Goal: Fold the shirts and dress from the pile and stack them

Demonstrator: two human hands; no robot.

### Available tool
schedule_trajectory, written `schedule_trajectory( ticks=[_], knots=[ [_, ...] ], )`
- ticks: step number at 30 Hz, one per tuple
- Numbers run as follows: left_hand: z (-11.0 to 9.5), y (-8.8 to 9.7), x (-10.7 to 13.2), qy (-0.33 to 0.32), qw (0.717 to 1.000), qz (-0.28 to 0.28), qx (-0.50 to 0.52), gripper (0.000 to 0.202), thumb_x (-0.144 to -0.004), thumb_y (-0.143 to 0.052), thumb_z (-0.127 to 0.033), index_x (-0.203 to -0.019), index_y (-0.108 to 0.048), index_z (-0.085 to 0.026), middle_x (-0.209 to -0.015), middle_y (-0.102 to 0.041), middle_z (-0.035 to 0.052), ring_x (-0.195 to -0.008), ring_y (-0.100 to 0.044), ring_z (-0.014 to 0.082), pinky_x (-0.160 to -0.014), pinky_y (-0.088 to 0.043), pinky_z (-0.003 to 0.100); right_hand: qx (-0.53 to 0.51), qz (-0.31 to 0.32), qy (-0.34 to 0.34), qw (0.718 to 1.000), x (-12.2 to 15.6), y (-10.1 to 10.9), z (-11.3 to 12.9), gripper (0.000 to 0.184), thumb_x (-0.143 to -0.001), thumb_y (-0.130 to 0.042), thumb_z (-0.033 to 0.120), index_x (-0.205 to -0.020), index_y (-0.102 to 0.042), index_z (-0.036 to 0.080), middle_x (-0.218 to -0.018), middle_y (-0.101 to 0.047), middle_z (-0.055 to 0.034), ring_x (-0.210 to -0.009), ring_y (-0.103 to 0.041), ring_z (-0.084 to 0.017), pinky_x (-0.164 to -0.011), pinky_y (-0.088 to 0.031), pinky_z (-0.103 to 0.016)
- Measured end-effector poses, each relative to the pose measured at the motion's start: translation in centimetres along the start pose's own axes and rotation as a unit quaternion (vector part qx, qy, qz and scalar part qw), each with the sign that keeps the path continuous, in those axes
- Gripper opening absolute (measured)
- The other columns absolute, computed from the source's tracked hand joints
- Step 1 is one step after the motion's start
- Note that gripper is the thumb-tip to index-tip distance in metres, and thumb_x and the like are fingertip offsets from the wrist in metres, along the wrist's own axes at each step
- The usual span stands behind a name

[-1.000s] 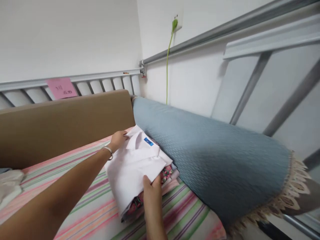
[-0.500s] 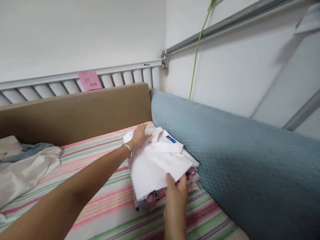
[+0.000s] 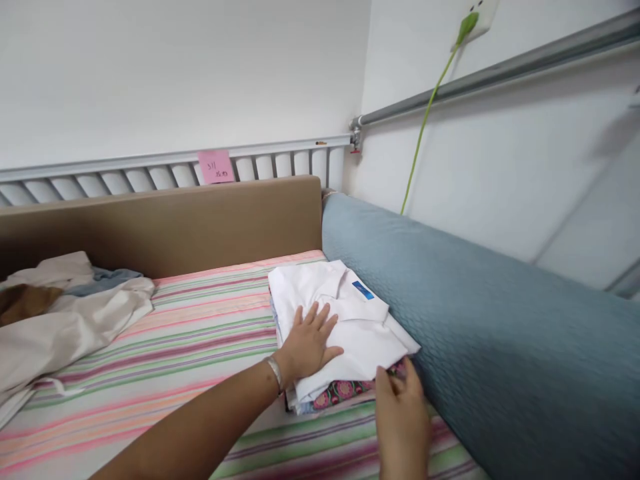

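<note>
A folded white shirt [image 3: 360, 343] with a blue label [image 3: 363, 290] lies on top of a stack of folded clothes. Beneath its near edge shows a dark cloth with a pink flower pattern [image 3: 344, 390]. My left hand [image 3: 307, 343], with a bracelet at the wrist, rests flat on the shirt, fingers spread. At the near right corner, my right hand [image 3: 403, 413] has its thumb and curled fingers closed at the shirt's edge; the fingertips are partly hidden.
The stack sits on a striped sheet [image 3: 200, 347] against a blue padded side [image 3: 480, 320]. A brown headboard [image 3: 240, 220] stands behind. Rumpled clothes [image 3: 95, 320] lie at the left. Beyond are a radiator [image 3: 165, 177] with a pink note [image 3: 216, 167] and a green cord [image 3: 423, 130].
My left hand has slid from the shirt's far left part toward its near edge and now lies flat. My right hand has shifted right along the near edge. The view has turned left.
</note>
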State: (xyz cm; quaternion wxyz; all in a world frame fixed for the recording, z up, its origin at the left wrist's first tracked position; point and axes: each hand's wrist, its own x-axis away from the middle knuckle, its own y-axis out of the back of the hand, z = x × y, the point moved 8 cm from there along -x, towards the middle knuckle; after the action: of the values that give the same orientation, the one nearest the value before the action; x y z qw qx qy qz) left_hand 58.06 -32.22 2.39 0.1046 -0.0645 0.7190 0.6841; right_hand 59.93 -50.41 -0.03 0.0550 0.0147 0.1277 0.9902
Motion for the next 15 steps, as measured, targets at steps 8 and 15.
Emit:
schedule_trajectory(
  ticks=[8,15],
  knots=[
    [0.2,1.9,4.3,-0.036,0.999,0.023,-0.002,0.061,-0.091,-0.033,-0.054,-0.146,-0.025,-0.028,-0.154,-0.021,0.0097,-0.141,-0.014,0.0334,-0.109,-0.017,0.062,0.179,0.033,0.278,0.943,3.6,-4.7,5.3,0.05,-0.081,-0.039,0.037,-0.122,-0.057,0.014,-0.135,-0.049,-0.0183,-0.132,-0.034,-0.036,-0.102,-0.026,-0.06],
    [9.2,4.3,27.6,0.106,0.99,0.067,-0.072,0.058,-0.09,-0.041,-0.047,-0.142,-0.016,-0.047,-0.149,-0.027,-0.0054,-0.137,-0.029,0.0259,-0.11,-0.027,0.046,0.288,0.107,0.246,0.919,3.0,-6.9,2.1,0.052,-0.081,-0.042,0.041,-0.125,-0.056,0.016,-0.144,-0.038,-0.018,-0.134,-0.03,-0.038,-0.101,-0.029,-0.06]
  ],
)
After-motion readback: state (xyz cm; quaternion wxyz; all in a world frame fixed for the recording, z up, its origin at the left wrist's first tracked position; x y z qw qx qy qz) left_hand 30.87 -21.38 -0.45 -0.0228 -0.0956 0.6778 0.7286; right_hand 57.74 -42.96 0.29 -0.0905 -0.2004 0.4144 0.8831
